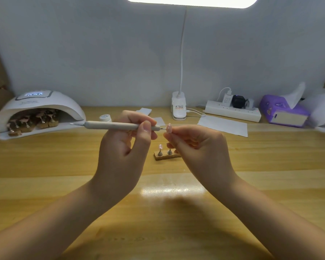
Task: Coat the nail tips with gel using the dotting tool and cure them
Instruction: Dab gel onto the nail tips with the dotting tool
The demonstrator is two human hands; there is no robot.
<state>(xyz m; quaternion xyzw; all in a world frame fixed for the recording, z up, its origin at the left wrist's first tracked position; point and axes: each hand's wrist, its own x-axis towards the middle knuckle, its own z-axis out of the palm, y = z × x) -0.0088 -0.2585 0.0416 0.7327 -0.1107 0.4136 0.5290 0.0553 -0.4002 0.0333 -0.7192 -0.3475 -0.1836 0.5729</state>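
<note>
Left hand (128, 139) grips the dotting tool (120, 126), right hand (193, 141) pinches the nail tip (169, 127) (keep strokes light, I'd judge).

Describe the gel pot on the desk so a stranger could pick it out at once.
Start at the big white curing lamp at the back left of the wooden desk. Just right of its opening, behind the grey dotting tool held in the left hand, sits the gel pot. It is the only small round white jar with a printed lid; the white things beside it are flat paper.

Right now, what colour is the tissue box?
Purple, with a beige side; the tissue box shows in the head view.
</note>
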